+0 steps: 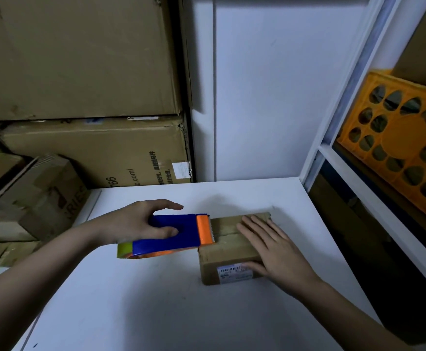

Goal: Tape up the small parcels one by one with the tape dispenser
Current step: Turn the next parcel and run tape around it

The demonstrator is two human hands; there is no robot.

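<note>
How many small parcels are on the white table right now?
1. The small brown cardboard parcel sits on the white table, under the right hand, with the blue-and-orange tape dispenser at its left edge. Others may lie out of view.

Glossy blue-and-orange plastic tape dispenser, matt brown cardboard parcel, smooth matt white table.

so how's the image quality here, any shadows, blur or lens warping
Head view: dim, soft light; a blurred shadow falls on the white table beneath the left hand and tape dispenser. Wide-angle warping bends the shelf frame and stacked cartons. The label on the small parcel is too soft to read; the right hand looks sharp enough.
</note>
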